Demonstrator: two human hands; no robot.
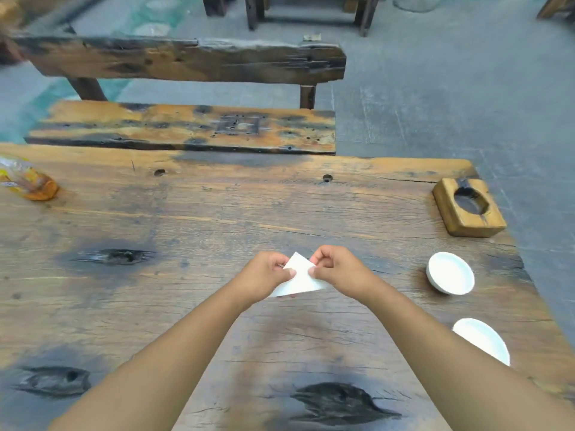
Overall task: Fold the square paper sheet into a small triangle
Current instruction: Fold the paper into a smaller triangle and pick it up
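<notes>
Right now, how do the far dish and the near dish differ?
The far dish shows whole; the near dish is partly hidden behind the right forearm. The far dish sits closer to the wood block; the near dish sits closer to the person. Both are white, round, shallow, upright on the table, and look empty.

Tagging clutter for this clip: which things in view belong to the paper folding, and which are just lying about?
In use: white folded paper sheet, pinched by the left hand and right hand.
Lying about: far white round dish, near white round dish, square wooden block with a hollow, orange plastic bottle.
</notes>
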